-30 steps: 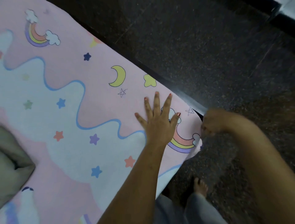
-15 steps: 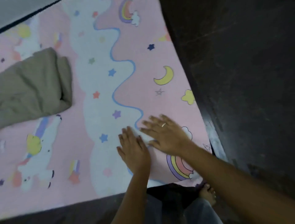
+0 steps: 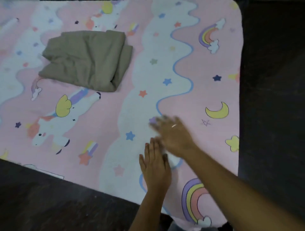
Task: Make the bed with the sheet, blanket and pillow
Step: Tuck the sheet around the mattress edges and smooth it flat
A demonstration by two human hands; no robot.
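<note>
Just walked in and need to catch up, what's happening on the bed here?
A person is making the bed. Both hands, left hand and right hand, lie flat with straight fingers on the pink unicorn sheet near its corner, smoothing it. The right hand is blurred. A folded brown blanket sits on the sheet, not yet spread. No pillow is in view.

A dark floor (image 3: 272, 99) runs down the right side of the view and fills the lower left corner (image 3: 49, 202). Its surface is a blackish, speckled stone or tile with a dull sheen, and faint paler streaks show on the right-hand stretch. Along the top edge, a thin dark band (image 3: 59, 0) shows. The light is dim and even, without hard shadows, and the floor stays much darker than anything else in view.
</note>
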